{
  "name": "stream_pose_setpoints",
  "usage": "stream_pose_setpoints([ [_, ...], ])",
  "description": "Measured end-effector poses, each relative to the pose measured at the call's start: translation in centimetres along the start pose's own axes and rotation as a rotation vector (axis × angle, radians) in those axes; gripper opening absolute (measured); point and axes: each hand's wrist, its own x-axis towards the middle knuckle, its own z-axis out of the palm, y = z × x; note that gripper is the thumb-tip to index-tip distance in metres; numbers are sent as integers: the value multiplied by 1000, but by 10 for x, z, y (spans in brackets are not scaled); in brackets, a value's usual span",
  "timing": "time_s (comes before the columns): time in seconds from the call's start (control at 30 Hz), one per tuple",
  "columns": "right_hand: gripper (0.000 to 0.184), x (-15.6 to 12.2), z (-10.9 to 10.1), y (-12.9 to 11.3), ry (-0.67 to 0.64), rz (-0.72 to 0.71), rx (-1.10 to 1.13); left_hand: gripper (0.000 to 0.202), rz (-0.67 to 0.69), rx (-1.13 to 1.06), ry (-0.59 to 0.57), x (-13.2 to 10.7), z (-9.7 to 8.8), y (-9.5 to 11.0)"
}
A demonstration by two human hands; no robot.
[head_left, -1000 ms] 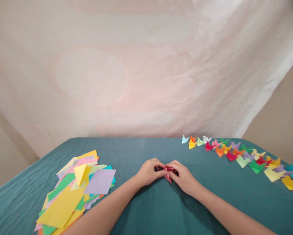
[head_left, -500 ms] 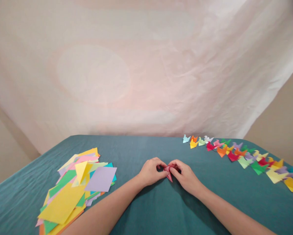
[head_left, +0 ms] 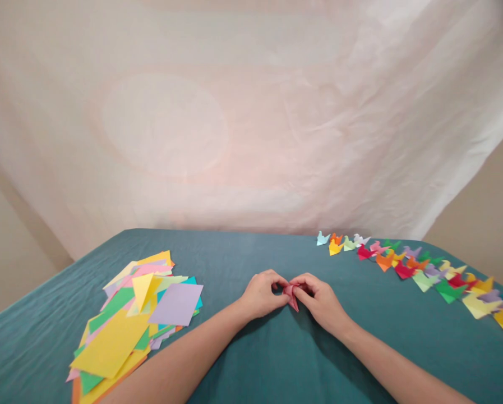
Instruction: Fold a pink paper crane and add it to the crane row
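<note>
A small folded piece of pink paper (head_left: 292, 297) is pinched between my two hands above the middle of the cloth-covered table. My left hand (head_left: 265, 294) grips its left side with thumb and fingertips. On the other side, my right hand (head_left: 319, 300) holds it between thumb and forefinger. A pointed end of the paper hangs down toward me, and the fingertips cover part of its upper folds.
Loose coloured paper sheets (head_left: 112, 342) lie in a spread pile on the left, with a lilac square (head_left: 176, 304) at its right edge. Several folded paper birds (head_left: 451, 290) stand in rows along the right. A dark green cloth (head_left: 234, 252) covers the table; a pale curtain (head_left: 251, 123) hangs behind.
Both hands keep their hold on the pink paper, whose folds have shifted slightly between the fingertips. The camera view has turned a little, moving the surroundings slightly to the right.
</note>
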Motion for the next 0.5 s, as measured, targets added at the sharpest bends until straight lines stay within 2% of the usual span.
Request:
stream_pose_setpoints([
  [0.2, 15, 2, 1, 2, -39, 60, 120, 21, -5, 8, 19, -1, 3, -3],
  [0.5, 21, 2, 1, 1, -65, 76, 98, 23, 3, 0, 19, -1, 3, -3],
])
